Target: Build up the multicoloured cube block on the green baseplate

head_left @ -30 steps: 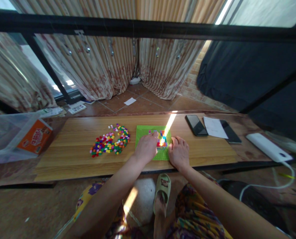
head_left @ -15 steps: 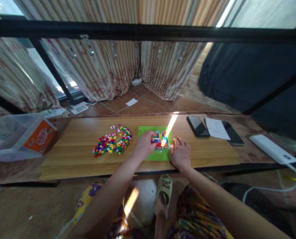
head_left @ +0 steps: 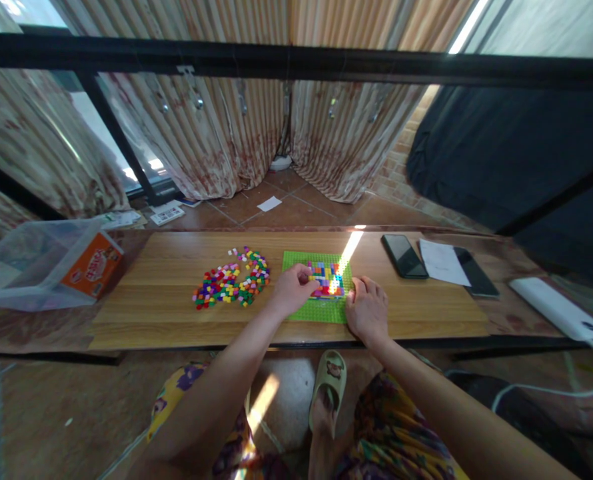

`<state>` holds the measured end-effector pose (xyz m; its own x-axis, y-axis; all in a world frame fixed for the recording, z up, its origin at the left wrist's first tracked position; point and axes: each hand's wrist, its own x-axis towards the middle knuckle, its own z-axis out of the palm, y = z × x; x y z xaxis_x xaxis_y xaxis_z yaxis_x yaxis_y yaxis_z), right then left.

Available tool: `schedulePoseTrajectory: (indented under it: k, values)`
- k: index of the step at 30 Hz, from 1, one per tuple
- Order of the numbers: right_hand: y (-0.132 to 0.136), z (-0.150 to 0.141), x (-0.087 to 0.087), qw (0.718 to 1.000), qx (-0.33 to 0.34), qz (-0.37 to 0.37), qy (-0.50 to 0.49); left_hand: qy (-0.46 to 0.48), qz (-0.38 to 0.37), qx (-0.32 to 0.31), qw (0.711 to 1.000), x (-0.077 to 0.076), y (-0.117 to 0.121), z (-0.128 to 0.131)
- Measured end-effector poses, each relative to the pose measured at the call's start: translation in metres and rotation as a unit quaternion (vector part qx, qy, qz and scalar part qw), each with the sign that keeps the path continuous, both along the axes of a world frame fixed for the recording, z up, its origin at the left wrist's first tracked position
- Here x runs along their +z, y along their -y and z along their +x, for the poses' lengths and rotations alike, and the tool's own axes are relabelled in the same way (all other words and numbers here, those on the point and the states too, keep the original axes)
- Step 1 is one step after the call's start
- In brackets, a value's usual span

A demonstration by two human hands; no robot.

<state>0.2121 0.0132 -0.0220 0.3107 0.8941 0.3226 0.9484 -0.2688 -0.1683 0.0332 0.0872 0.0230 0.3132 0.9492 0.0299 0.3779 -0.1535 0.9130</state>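
A green studded baseplate lies on the board, bearing a flat block of many-coloured toy bricks. My left hand is at the left side of these bricks, thumb and forefinger pinched together. Whatever may be between those fingertips is too small to make out. On the plate's right edge, my right hand rests with curled fingers, gripping it. To the left of the plate, a heap of loose coloured bricks is spread out. Sunlight falls across part of the built bricks.
A clear plastic bin with an orange packet stands at the far left. Toward the right lie a black phone, a white paper over a second dark device, and a white power strip with its cable.
The whole view has shifted slightly, moving the table a little rightward in the picture. My left hand stays beside the built bricks, its fingers slightly changed. My right hand keeps its place on the plate's edge.
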Motion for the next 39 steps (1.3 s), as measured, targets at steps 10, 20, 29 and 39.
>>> schedulePoseTrajectory:
  k: [10, 20, 29, 39]
  values:
    - [0.001, 0.001, -0.001, 1.0, 0.003, 0.002, -0.001, 0.032, -0.033, 0.062, 0.997, -0.008, -0.003, 0.012]
    - [0.0, 0.0, -0.001, 1.0, -0.001, -0.002, 0.011, 0.075, -0.025, 0.042, 0.996, -0.01, -0.006, -0.005]
    - [0.002, 0.003, -0.002, 1.0, 0.002, -0.005, 0.017, -0.015, 0.019, 0.071, 0.997, 0.022, -0.032, -0.106]
    - [0.002, 0.005, -0.004, 0.999, 0.001, -0.024, 0.035, -0.321, 0.198, 0.003, 0.926, 0.009, -0.012, -0.096]
